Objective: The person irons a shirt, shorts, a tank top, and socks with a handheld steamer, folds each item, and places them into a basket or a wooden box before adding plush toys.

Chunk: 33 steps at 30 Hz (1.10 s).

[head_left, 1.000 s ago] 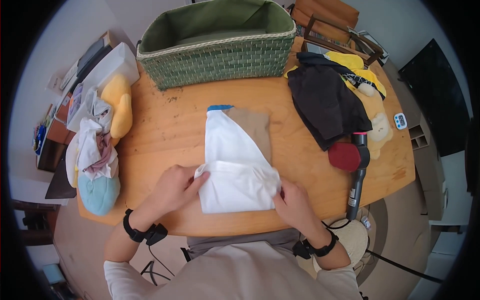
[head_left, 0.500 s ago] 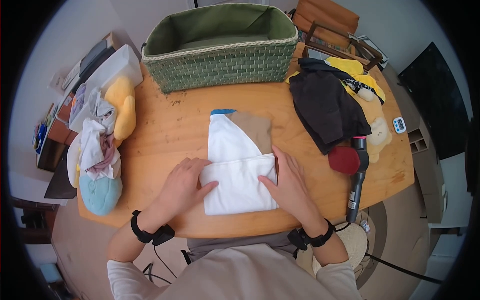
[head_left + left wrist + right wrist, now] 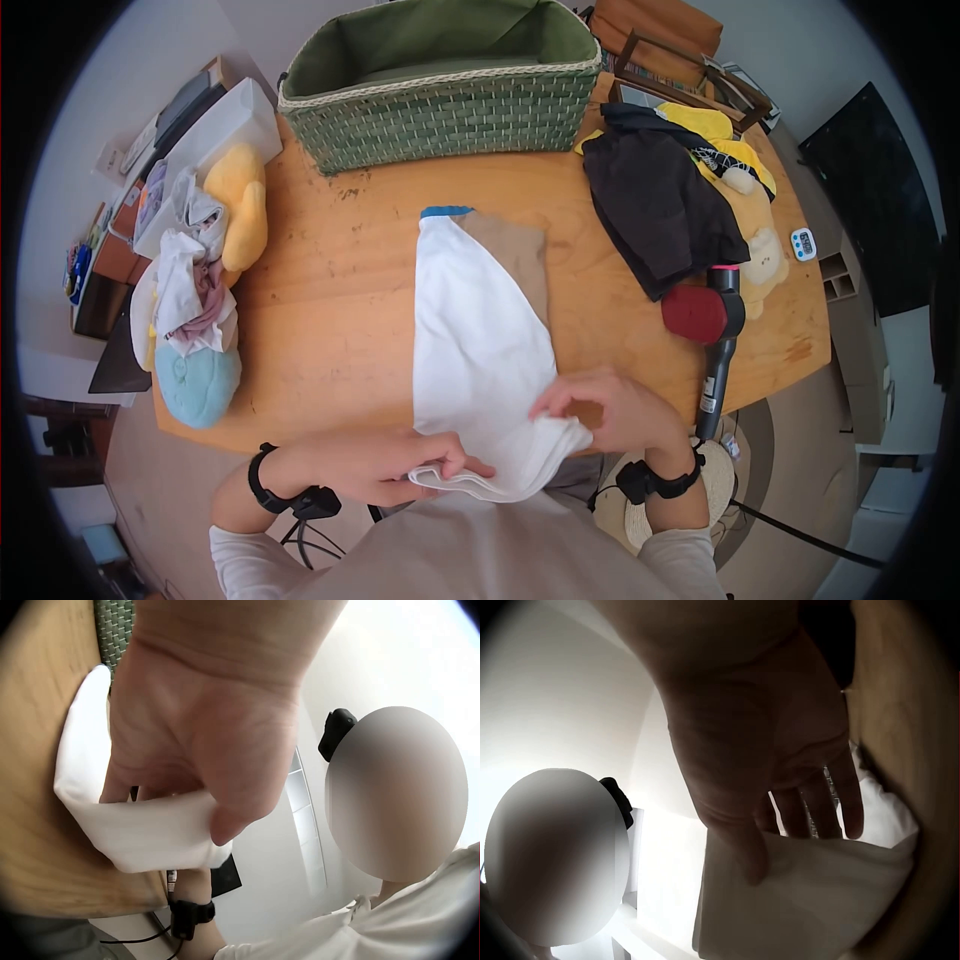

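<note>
A white cloth [image 3: 475,330] with a tan part [image 3: 515,250] and a blue strip [image 3: 446,211] at its far end lies lengthwise on the table. Its near end is raised at the table's front edge. My left hand [image 3: 385,466] pinches the left corner of that end; in the left wrist view the thumb of the hand [image 3: 199,727] lies outside the cloth [image 3: 150,832], fingers behind. At the right corner, my right hand [image 3: 615,408] pinches the cloth; in the right wrist view the hand [image 3: 757,742] has its thumb over the cloth [image 3: 810,892].
A green woven basket [image 3: 440,120] stands at the back. On the right are dark clothing [image 3: 660,200], a plush bear [image 3: 765,260], a timer [image 3: 803,244] and a red-and-black device [image 3: 700,315]. Plush toys [image 3: 198,385] and crumpled cloths [image 3: 185,290] lie on the left.
The near part of the cloth, folded over and lying flat under both hands half a second ago, is unfolded. Both hands have moved toward the body and grip its near corners.
</note>
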{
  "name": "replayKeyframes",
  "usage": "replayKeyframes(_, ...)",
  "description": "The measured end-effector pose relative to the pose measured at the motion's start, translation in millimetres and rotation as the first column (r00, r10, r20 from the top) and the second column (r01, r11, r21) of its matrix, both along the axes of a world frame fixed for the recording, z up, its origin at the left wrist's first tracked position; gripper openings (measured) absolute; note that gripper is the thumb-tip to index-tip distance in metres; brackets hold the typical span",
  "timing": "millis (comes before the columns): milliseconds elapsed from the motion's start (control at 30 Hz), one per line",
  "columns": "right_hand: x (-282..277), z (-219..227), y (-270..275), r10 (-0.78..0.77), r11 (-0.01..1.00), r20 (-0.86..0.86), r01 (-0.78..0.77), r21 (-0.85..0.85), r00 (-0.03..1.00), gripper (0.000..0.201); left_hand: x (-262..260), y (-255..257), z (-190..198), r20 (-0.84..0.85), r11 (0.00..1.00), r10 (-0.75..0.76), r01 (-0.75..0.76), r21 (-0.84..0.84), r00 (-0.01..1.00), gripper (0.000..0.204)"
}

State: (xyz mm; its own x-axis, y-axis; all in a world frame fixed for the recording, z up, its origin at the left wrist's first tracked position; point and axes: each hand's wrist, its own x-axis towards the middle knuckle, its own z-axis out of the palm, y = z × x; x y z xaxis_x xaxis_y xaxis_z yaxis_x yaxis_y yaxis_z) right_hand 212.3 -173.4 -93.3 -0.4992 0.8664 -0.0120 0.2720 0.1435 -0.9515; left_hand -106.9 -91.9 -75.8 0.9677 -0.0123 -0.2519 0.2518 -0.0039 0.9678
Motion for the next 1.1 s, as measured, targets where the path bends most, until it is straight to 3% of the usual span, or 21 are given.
replayKeyframes(33,-2,4,-7,-0.002,1.000,-0.002,0.002,-0.005,1.000,0.024,-5,3,-5,0.020,0.997,0.074,-0.075,0.030,0.997,0.017)
replayKeyframes(100,-5,7,-19,-0.019,0.927,-0.057,-0.003,-0.375,0.998,0.019,-6,8,-7,0.042,0.987,0.145,-0.148,0.059,0.988,0.020)
replayKeyframes(167,-10,-12,-20,-0.075,0.933,0.010,0.074,-0.351,0.997,0.024,-2,17,-5,-0.137,0.886,0.423,-0.376,0.272,0.896,0.020)
replayKeyframes(200,-14,-27,-19,-0.265,0.905,-0.072,0.223,-0.361,0.961,0.028,1,21,-5,-0.137,0.887,0.419,-0.373,0.272,0.897,0.020)
replayKeyframes(233,-17,-36,-19,-0.443,0.850,-0.152,0.361,-0.383,0.884,0.032,5,26,-6,-0.110,0.820,0.507,-0.440,0.366,0.855,0.021)
replayKeyframes(267,-14,-27,-12,-0.403,0.851,0.049,0.394,-0.347,0.914,0.044,7,28,-7,-0.073,0.738,0.589,-0.499,0.455,0.805,0.021)
replayKeyframes(300,-16,-20,-10,-0.403,0.852,0.047,0.394,-0.346,0.914,0.044,7,29,-11,-0.074,0.737,0.589,-0.498,0.457,0.804,0.021)
replayKeyframes(367,-21,-11,-6,-0.484,0.851,0.222,0.514,-0.106,0.846,0.042,8,30,-18,0.039,0.641,0.623,-0.539,0.547,0.781,0.020)
replayKeyframes(400,-20,-14,-7,-0.485,0.851,0.223,0.515,-0.105,0.846,0.042,8,29,-18,0.040,0.641,0.622,-0.538,0.547,0.782,0.020)
replayKeyframes(467,-21,-24,-9,-0.530,0.842,-0.002,0.527,-0.116,0.848,0.044,7,27,-19,0.148,0.563,0.640,-0.591,0.577,0.754,0.021)
replayKeyframes(567,-20,-18,-8,-0.559,0.812,0.123,0.572,-0.115,0.820,0.045,6,29,-10,0.022,0.582,0.667,-0.539,0.609,0.744,0.026)
replayKeyframes(600,-20,-19,-8,-0.560,0.812,0.123,0.572,-0.114,0.819,0.045,6,28,-13,0.022,0.582,0.667,-0.539,0.609,0.745,0.026)
replayKeyframes(667,-22,-21,-6,-0.646,0.755,0.312,0.521,0.399,0.697,0.050,9,26,-18,0.292,0.289,0.532,-0.494,0.820,0.795,0.034)
replayKeyframes(700,-20,-18,-7,-0.648,0.752,0.308,0.522,0.402,0.696,0.050,11,23,-13,0.294,0.286,0.529,-0.493,0.821,0.796,0.034)
replayKeyframes(767,-16,-8,-16,-0.478,0.803,0.363,0.230,0.551,0.800,0.056,14,8,5,0.273,0.274,0.293,-0.354,0.894,0.916,0.039)
replayKeyframes(800,-20,-8,-20,-0.474,0.805,0.362,0.228,0.548,0.802,0.056,14,2,7,0.195,0.325,0.212,-0.257,0.910,0.958,0.042)
replayKeyframes(833,-24,-9,-24,-0.376,0.880,0.472,0.148,0.451,0.797,0.056,14,-3,3,0.194,0.323,0.216,-0.258,0.911,0.957,0.042)
replayKeyframes(867,-27,-9,-27,-0.266,0.936,0.569,0.068,0.346,0.778,0.057,15,-7,-4,0.132,0.279,0.174,-0.177,0.944,0.976,0.043)
replayKeyframes(933,-30,-15,-30,-0.267,0.941,0.599,0.070,0.331,0.755,0.053,14,-6,-15,0.018,0.151,0.109,-0.035,0.988,0.994,0.047)
replayKeyframes(1067,-25,-19,-23,-0.290,0.926,0.658,0.031,0.376,0.695,0.038,11,-3,-24,0.034,0.044,0.110,-0.039,0.998,0.993,0.047)
replayKeyframes(1100,-22,-19,-23,-0.293,0.924,0.658,0.028,0.382,0.693,0.038,9,0,-24,0.109,0.137,0.154,-0.130,0.982,0.982,0.043)
